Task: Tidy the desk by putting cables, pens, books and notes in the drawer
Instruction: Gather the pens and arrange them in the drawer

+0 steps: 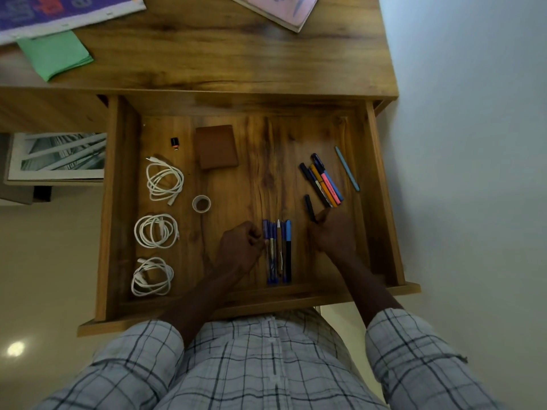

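The row of pens (278, 251) lies near the front edge of the drawer (251, 306). The left hand (241, 250) is curled at the row's leftmost pen; whether it pinches or only nudges, I cannot tell. The right hand (334, 232) grasps a black pen (309, 207) just beside the markers (322, 183) toward the right edge. A careless sweep could scatter either group, or roll pens toward the cables (157, 232) along the left edge.

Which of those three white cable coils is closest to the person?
The front coil, in the drawer's front left corner; the middle coil and far coil lie behind it.
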